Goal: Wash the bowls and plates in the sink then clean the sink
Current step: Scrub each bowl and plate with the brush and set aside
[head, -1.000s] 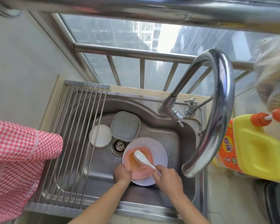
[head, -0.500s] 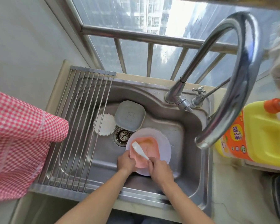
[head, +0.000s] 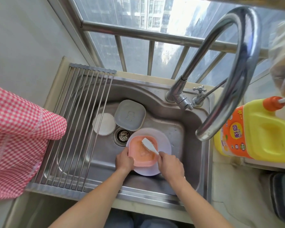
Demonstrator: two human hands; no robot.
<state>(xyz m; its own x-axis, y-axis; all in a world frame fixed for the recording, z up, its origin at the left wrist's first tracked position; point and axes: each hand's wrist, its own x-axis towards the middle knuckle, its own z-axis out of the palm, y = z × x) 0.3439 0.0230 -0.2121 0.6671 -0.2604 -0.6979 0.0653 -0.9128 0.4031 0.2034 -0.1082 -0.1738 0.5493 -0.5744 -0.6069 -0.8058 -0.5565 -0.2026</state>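
A pink square bowl sits on a pale round plate in the steel sink. My left hand grips the bowl's left rim. My right hand holds the handle of a white brush, whose head lies inside the bowl against orange residue. A grey square dish lies upside down behind the drain, and a small white round plate lies to its left, partly under the rack.
A roll-up metal drying rack covers the sink's left part. A red checked cloth hangs at the left. The curved faucet arches over the right side. A yellow detergent jug stands on the right counter.
The brush head has shifted within the pink bowl, toward its far side. My view moved slightly; both hands stay on the bowl and brush.
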